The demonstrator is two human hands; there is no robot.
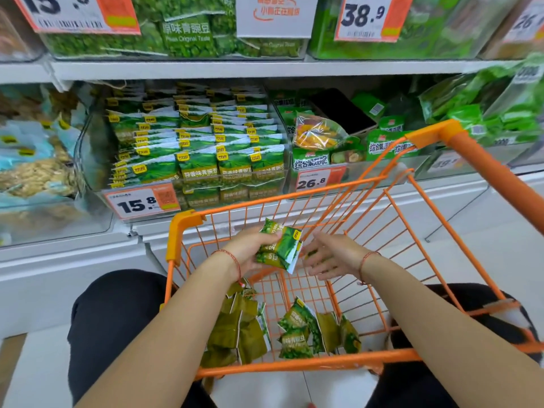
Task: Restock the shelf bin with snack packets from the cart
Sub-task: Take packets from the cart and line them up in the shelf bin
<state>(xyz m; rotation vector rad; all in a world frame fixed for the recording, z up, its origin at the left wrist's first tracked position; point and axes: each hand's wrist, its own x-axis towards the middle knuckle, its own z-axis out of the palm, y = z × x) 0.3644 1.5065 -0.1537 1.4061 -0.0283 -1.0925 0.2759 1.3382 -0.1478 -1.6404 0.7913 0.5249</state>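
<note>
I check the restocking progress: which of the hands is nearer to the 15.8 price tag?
Left. The left hand, gripping green packets, is below-right of the 15.8 price tag; the right hand is further right.

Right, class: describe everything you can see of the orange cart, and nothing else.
The orange cart is a wire basket with a thick tubular rim and thin grid walls and floor, apparently coated metal. Orange corner pieces cap the rim's far corners. It stands close against the base of the shelf unit, between the person's knees. Loose green snack packets lie on its floor, mostly at the near side. The left hand holds a few packets above it; the right hand hovers open inside its rim.
</note>
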